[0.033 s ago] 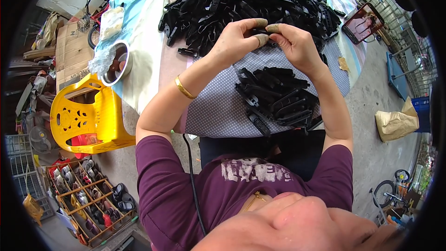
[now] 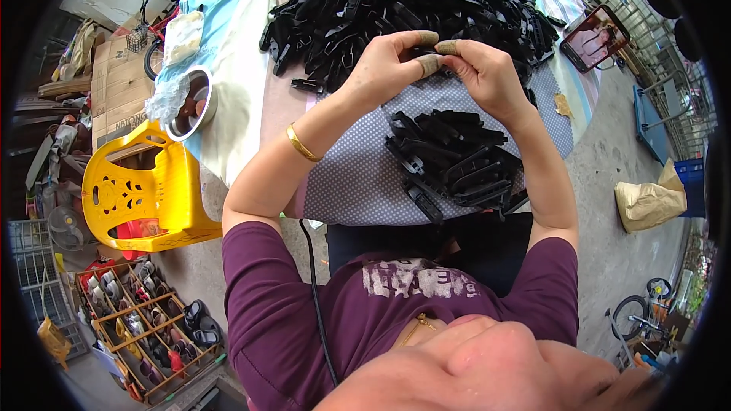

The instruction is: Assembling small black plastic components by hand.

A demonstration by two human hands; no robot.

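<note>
Left hand: ours (image 2: 387, 67) curls in from the left, thumb and forefinger closed on one end of a small dark part (image 2: 424, 51).
Right hand: ours (image 2: 487, 80) meets it, thumb and forefinger pinching the other end; the fingertips of both nearly touch.
Part: it sits between our fingertips, above the cloth (image 2: 343, 183) and in front of the big pile (image 2: 354, 1); our fingers cover most of it, so we cannot tell its shape or which way it faces.
Finger covers: tan wraps (image 2: 431, 65) sit on several fingertips; they probably save our skin but dull touch, so we do best to go by sight too.
Grip: we judge that one hand should steady the part while the other works it, pressing evenly, since thin plastic could bend or snap.
Forearms: they frame the small pile (image 2: 483, 175), which lies nearer our body; lifting our wrists well clear of it should avoid knocking pieces off the near edge.
Phone: it leans (image 2: 596, 38) to the right; our eyes belong on our fingertips.
</note>
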